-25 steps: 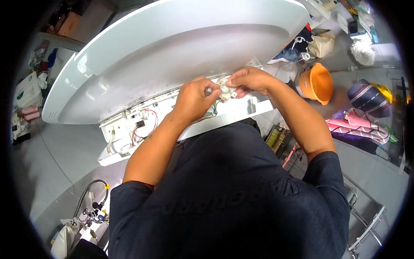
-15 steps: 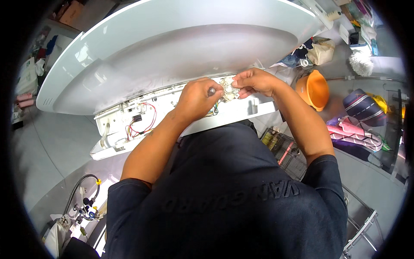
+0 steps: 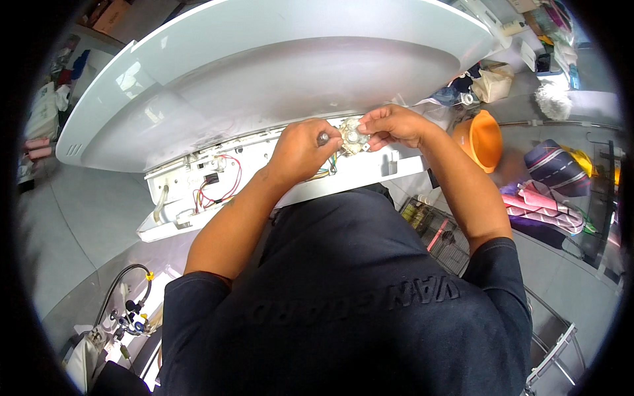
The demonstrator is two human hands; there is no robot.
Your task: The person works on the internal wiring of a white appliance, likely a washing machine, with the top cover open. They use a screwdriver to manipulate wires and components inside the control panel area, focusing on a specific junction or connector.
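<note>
At far left, low in the view, a hose with fittings (image 3: 125,300) lies on the floor. Above it the white control panel (image 3: 198,191) of a large white appliance (image 3: 264,79) stands open, red and white wires (image 3: 221,188) showing inside. The left hand (image 3: 300,152) grips a small tool (image 3: 323,138) with fingers curled shut around it, its tip against a round pale part (image 3: 353,136). The right hand (image 3: 393,125) pinches that part from the other side, fingers narrow, just above the panel's edge (both forearms cover the panel's middle). Further right sit an orange bowl (image 3: 485,138) and a heap of cloth (image 3: 548,191).
</note>
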